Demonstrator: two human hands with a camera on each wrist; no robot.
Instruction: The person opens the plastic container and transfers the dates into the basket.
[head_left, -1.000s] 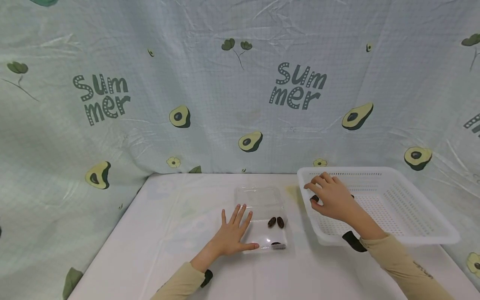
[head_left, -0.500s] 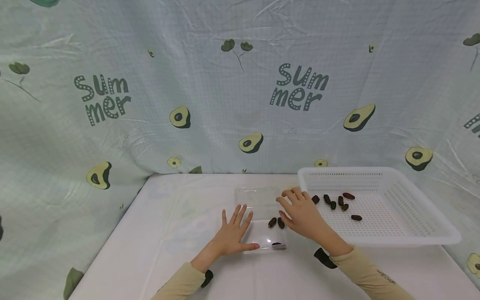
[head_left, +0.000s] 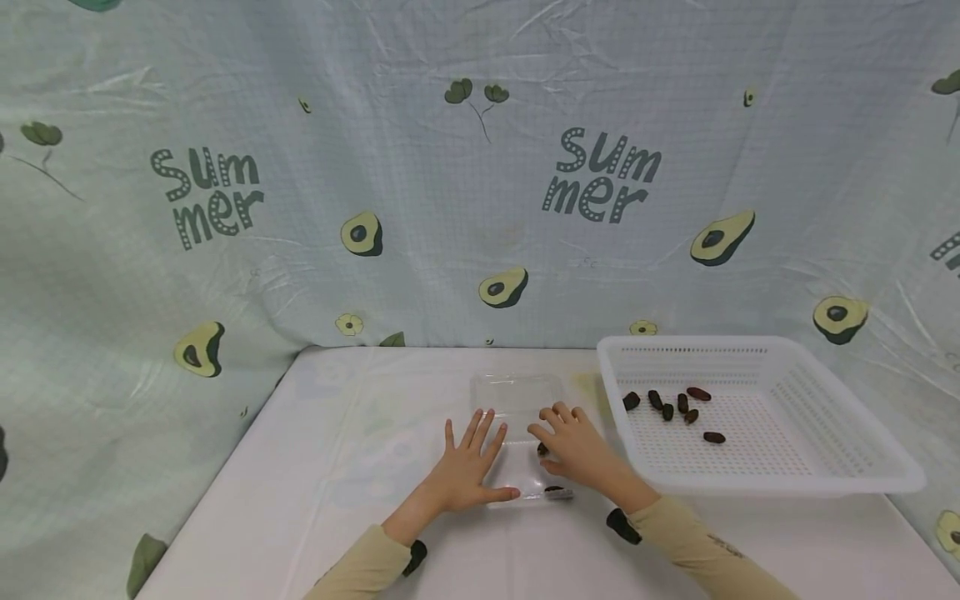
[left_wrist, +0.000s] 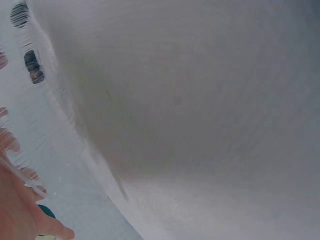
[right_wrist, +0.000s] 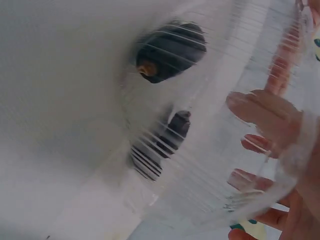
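Observation:
Dark brown dates (head_left: 542,449) lie in a clear plastic box (head_left: 517,471) with its lid (head_left: 517,392) folded back. My left hand (head_left: 461,473) spreads its fingers over the box's left side; in the left wrist view the hand (left_wrist: 22,210) shows at the lower left. My right hand (head_left: 581,450) hovers over the box's right part, fingers loosely bent, hiding one date. Through the ribbed wall in the right wrist view, a large date (right_wrist: 172,50) and others (right_wrist: 174,134) appear apart from the fingers (right_wrist: 260,107).
A white perforated plastic basket (head_left: 772,483) stands on the right of the white table (head_left: 360,467), with several dates (head_left: 682,403) at its left end. A patterned sheet (head_left: 420,167) hangs behind the table.
My right hand has moved left from over the basket to the clear box, uncovering the basket's dates. My left hand has stayed in place.

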